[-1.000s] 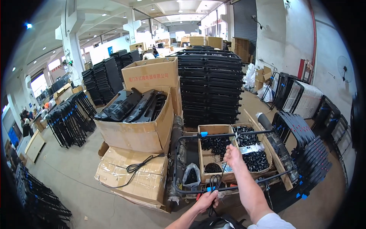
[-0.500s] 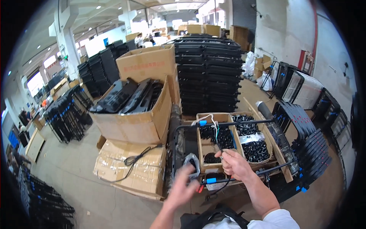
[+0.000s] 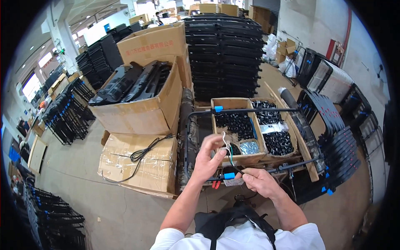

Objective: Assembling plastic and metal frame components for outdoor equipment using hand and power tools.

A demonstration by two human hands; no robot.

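- Wires, thin white and dark strands, run between both hands above a black metal frame, in front of a divided cardboard box of small black parts.
- Left hand pinches the upper wire ends, fingers closed on them.
- Right hand grips the lower end beside a blue clip, fingers curled tight.

Open carton of black parts beside stacked black frames.

thin wire | white-green-black | bent, held between both hands
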